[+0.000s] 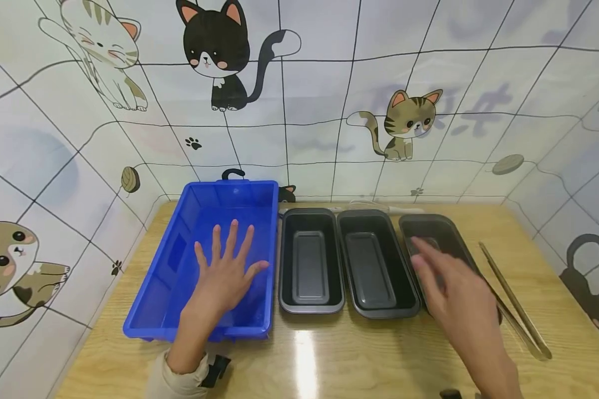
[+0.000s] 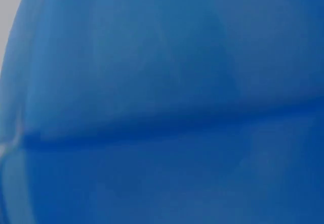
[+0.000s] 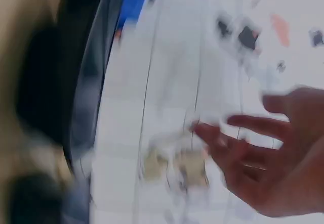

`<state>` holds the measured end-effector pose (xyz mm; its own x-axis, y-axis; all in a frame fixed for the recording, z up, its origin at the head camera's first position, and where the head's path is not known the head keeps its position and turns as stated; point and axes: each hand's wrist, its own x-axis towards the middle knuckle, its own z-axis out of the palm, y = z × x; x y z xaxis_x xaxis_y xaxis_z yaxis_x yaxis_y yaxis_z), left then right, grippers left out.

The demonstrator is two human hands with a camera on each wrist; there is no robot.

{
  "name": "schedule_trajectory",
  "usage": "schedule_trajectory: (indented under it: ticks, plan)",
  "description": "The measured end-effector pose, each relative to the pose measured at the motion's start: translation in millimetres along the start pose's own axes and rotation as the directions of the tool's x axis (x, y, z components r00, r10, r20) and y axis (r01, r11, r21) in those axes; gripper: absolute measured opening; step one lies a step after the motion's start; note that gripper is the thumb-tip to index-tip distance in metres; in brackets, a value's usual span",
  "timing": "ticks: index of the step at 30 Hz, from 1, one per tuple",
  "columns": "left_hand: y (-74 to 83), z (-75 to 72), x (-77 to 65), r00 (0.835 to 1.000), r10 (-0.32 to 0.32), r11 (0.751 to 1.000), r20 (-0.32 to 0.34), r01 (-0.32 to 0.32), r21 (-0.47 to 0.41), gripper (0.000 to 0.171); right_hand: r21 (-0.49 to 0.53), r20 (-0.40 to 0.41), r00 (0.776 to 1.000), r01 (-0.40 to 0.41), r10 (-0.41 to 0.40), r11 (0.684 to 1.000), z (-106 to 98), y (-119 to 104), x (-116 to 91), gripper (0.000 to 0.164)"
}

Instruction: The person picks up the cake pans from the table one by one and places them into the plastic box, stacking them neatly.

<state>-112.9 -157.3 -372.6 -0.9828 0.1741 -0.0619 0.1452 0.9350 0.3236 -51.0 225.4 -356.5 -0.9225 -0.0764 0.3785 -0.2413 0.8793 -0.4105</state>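
Above blue rectangular tray [image 1: 166,302] and dark oblong pan [image 1: 441,226]: hands [image 1: 224,282] [image 1: 461,299] apart, left splayed, right loosely extended.

Blue tray [image 1: 179,299] and rightmost dark pan [image 1: 454,241], partly masked by hands
The left hand [image 1: 224,280] covers some of the tray's floor and its forearm [image 1: 193,327] part of the near rim; behind that hand, the sleeve [image 1: 177,382] runs off the bottom edge. The right hand [image 1: 464,305] hides the pan's nearer part beneath it; whether they touch cannot be told. In the right wrist view that hand is blurred and cut by the right edge; the left wrist view is blurred blue.
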Motion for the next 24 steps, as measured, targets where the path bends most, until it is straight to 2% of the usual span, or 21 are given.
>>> schedule_trajectory:
  ticks: [1,2,3,4,6,8,9,10,11,13,16,18,21,24]
  plan:
    - [-1.9,-1.7,-2.1,1.0,-0.004,1.0,0.006,0.004,-0.004,0.084,0.078,0.044,0.999,-0.016,0.013,0.997,2.8,-6.9,-10.2,0.046]
    - [-4.0,-3.6,-4.4,1.0,-0.009,1.0,0.007,0.009,-0.009,0.084,0.139,0.123,0.992,-0.017,0.0,0.99,6.9,-11.6,-19.4,0.045]
    - [-6.6,-5.6,-6.5,1.0,-0.014,1.0,0.003,0.014,-0.013,0.083,0.197,0.238,0.971,-0.049,0.001,0.979,10.8,-16.0,-27.8,0.048]
    - [-9.4,-7.6,-9.0,1.0,-0.015,1.0,-0.009,0.015,-0.018,0.083,0.25,0.356,0.935,-0.095,0.0,0.964,16.0,-19.0,-34.6,0.05]
    - [-15.9,-11.6,-14.9,0.999,-0.022,0.999,-0.027,0.022,-0.028,0.083,0.337,0.53,0.848,-0.188,-0.021,0.923,29.5,-22.5,-45.8,0.055]
    - [-23.9,-14.5,-20.9,0.999,-0.03,0.999,-0.042,0.029,-0.022,0.082,0.435,0.628,0.775,-0.272,-0.073,0.859,44.7,-23.7,-52.8,0.058]
    - [-28.2,-15.5,-23.9,0.998,-0.031,0.999,-0.053,0.031,-0.013,0.082,0.479,0.656,0.748,-0.315,-0.097,0.819,52.1,-24.4,-55.2,0.06]
    - [-32.9,-16.3,-27.4,0.997,-0.037,0.999,-0.066,0.037,-0.002,0.082,0.52,0.672,0.731,-0.354,-0.117,0.777,59.5,-25.4,-56.4,0.061]
    - [-37.6,-16.7,-30.6,0.996,-0.042,0.999,-0.08,0.043,0.01,0.081,0.563,0.669,0.729,-0.37,-0.144,0.739,66.5,-26.5,-58.0,0.062]
    - [-46.7,-16.7,-36.4,0.992,-0.05,0.998,-0.117,0.054,0.032,0.08,0.63,0.648,0.74,-0.391,-0.178,0.671,78.9,-29.1,-60.0,0.064]
    - [-59.0,-16.7,-45.6,0.981,-0.068,0.997,-0.184,0.074,0.028,0.074,0.687,0.616,0.769,-0.419,-0.17,0.594,94.0,-35.4,-61.3,0.069]
    - [-66.9,-15.9,-53.4,0.967,-0.091,0.995,-0.239,0.095,0.008,0.07,0.717,0.59,0.791,-0.423,-0.16,0.553,103.6,-39.7,-61.2,0.072]
    - [-77.4,-12.4,-63.6,0.944,-0.15,0.989,-0.295,0.147,-0.031,0.066,0.751,0.568,0.81,-0.439,-0.144,0.493,116.7,-43.0,-58.9,0.075]
    - [-89.0,-6.7,-75.2,0.915,-0.209,0.978,-0.345,0.2,-0.061,0.066,0.762,0.559,0.821,-0.453,-0.118,0.463,129.1,-42.6,-54.7,0.078]
